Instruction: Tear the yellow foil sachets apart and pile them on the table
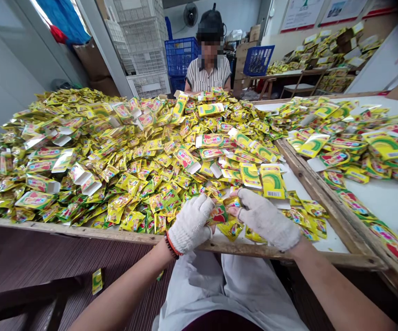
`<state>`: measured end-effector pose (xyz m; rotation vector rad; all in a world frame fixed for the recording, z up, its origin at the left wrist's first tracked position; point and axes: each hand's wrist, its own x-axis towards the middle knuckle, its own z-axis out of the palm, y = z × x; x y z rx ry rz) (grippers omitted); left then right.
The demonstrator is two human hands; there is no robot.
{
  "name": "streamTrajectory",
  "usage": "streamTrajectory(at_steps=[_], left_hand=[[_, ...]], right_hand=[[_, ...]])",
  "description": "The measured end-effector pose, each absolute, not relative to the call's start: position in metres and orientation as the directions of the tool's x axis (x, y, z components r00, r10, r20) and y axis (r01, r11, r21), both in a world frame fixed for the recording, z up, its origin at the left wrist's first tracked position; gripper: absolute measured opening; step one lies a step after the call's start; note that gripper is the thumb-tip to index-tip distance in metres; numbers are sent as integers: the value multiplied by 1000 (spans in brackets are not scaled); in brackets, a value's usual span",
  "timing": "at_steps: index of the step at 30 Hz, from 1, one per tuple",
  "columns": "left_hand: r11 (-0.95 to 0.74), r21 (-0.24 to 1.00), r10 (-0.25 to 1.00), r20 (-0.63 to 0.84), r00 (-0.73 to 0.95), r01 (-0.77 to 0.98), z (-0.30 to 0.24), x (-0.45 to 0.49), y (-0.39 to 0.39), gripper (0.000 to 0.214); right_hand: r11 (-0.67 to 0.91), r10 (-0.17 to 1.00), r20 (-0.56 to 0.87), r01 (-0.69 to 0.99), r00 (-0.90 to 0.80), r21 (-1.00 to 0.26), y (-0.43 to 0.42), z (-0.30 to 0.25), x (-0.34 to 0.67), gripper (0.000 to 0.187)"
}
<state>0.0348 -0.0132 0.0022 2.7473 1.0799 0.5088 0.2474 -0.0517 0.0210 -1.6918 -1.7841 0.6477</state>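
Observation:
My left hand (192,222), in a white knit glove with bare fingertips, grips a small printed carton (218,213) in red and green near the table's front edge. My right hand (270,221), gloved the same way, is closed at the carton's right end, its fingertips pinching a small yellow sachet (232,202). How far the sachet is inside the carton, I cannot tell. Loose sachets (231,229) lie just below both hands. Beyond my right hand rests a flat yellow carton (273,182) with a green curve and a barcode.
A large heap of sachets (133,177) mixed with cartons covers the table to the left. A wooden divider (319,195) separates more cartons (388,145) on the right. Opposite me sits a person in a striped shirt (208,73). One carton (97,281) lies on the floor.

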Motion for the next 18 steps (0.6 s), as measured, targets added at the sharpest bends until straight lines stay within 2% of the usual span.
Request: streamTrajectory(at_steps=[2,4,6,8,11,13,16,18], left_hand=[[-721,255,693,261,672,644,3,34,-13,61],[-726,275,687,256,680,631,4,36,-14,62],[-734,299,677,260,688,610,4,39,-15,61],[-729,311,683,277,676,610,4,42,-15,60],[-711,319,703,284,652,627,3,44,-15,61],[-719,327,694,281,663,614,2,45,-15,63],[-745,371,660,297,690,554,-1,46,-16,62],[-729,463,673,349,653,504,-1,45,-16,65]], right_hand=[[36,996,77,654,34,-755,-53,20,249,19],[37,990,119,679,75,-733,-55,19,248,16],[75,989,140,703,35,-707,-56,19,245,15],[54,997,75,642,5,-765,-59,22,242,18],[-113,993,-116,466,21,-878,-62,29,241,31],[-186,973,-223,375,-57,-908,-64,31,240,37],[-232,929,-303,305,-212,-924,-65,28,239,30],[-253,934,-306,264,-186,-931,-64,22,237,29]])
